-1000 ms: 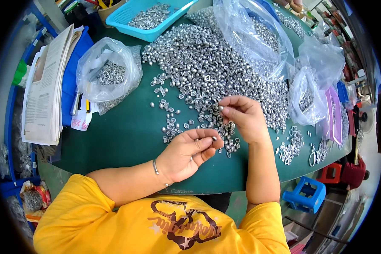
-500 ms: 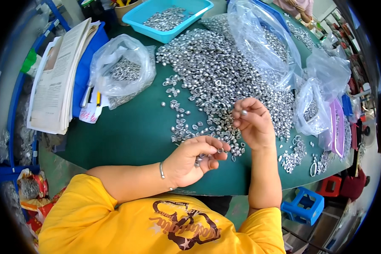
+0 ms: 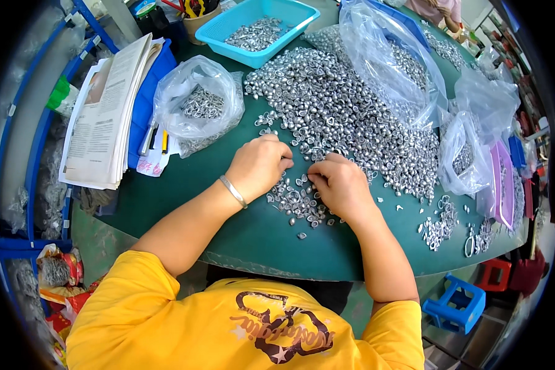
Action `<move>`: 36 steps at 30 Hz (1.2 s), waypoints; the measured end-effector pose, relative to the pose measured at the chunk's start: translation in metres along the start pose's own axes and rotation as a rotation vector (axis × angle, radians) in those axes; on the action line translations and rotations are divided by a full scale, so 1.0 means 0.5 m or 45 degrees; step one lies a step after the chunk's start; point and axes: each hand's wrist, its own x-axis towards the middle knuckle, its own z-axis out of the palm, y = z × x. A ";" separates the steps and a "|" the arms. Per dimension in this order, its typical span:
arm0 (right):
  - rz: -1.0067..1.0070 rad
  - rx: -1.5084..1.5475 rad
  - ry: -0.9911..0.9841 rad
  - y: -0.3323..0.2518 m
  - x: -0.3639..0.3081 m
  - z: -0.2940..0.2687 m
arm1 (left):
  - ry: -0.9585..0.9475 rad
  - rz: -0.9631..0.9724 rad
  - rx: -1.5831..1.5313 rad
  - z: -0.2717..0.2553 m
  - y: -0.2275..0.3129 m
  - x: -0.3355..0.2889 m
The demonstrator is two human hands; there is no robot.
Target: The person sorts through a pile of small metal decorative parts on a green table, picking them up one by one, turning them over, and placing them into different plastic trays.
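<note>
A large heap of small silver metal pieces [image 3: 345,98], many of them rounded and cup-like, covers the middle of the green table [image 3: 160,200]. My left hand [image 3: 260,165] is down at the heap's near left edge, palm downward, its fingers curled and closed. Just to its right, my right hand [image 3: 340,186] has thumb and fingers pressed together among the pieces. Whatever either set of fingertips holds is hidden. Between and below the hands lies a looser cluster of silver pieces [image 3: 299,203].
A clear bag of silver rings [image 3: 200,108] stands left, beside stacked newspapers [image 3: 105,117] and a blue bin [image 3: 143,102]. Behind is a light-blue basket [image 3: 253,57]. Clear bags [image 3: 465,157], a purple tray [image 3: 502,185] and small piles [image 3: 441,225] lie right. Another person [image 3: 441,9] sits across.
Both hands have gone down to the pieces on the table, the left turning from palm up to palm down. The loose pieces seen in the left palm no longer show there.
</note>
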 end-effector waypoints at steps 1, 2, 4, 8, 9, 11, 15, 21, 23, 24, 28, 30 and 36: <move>0.005 0.035 -0.003 0.003 -0.002 0.000 | 0.007 0.059 0.015 0.000 -0.004 0.000; -0.016 0.058 0.013 0.004 -0.002 0.001 | -0.047 -0.052 -0.137 0.000 -0.002 -0.001; -0.053 0.107 0.061 0.004 -0.002 0.000 | -0.161 -0.263 -0.429 -0.015 0.014 0.006; -0.153 -0.015 -0.024 -0.008 -0.003 0.009 | -0.348 -0.831 -2.047 -0.034 0.008 -0.002; -0.203 0.024 0.004 -0.004 0.001 0.009 | -0.429 -0.876 -2.219 -0.038 0.003 0.000; -0.138 0.289 0.098 -0.004 0.001 0.009 | -0.507 -0.894 -2.471 -0.030 -0.006 -0.002; 0.374 1.157 -0.051 -0.005 0.004 -0.005 | -0.549 -0.947 -2.587 -0.026 -0.004 -0.003; 0.625 2.099 -0.221 0.035 0.004 -0.020 | -0.605 -0.929 -2.511 -0.021 -0.002 -0.006; 0.637 2.233 -0.262 0.041 0.003 -0.024 | -0.664 -0.885 -2.504 -0.019 -0.004 -0.008; 0.641 2.301 -0.286 0.043 0.003 -0.026 | -0.650 -0.892 -2.489 -0.019 -0.003 -0.010; 0.536 2.336 -0.343 0.047 -0.005 -0.027 | -0.564 -0.940 -2.510 -0.031 0.015 -0.013; 0.572 2.272 -0.303 0.047 -0.005 -0.034 | -0.507 -0.992 -2.615 -0.042 0.014 -0.007; 0.648 1.947 -0.303 0.037 0.002 -0.053 | -0.288 -0.814 -1.537 -0.064 0.009 0.003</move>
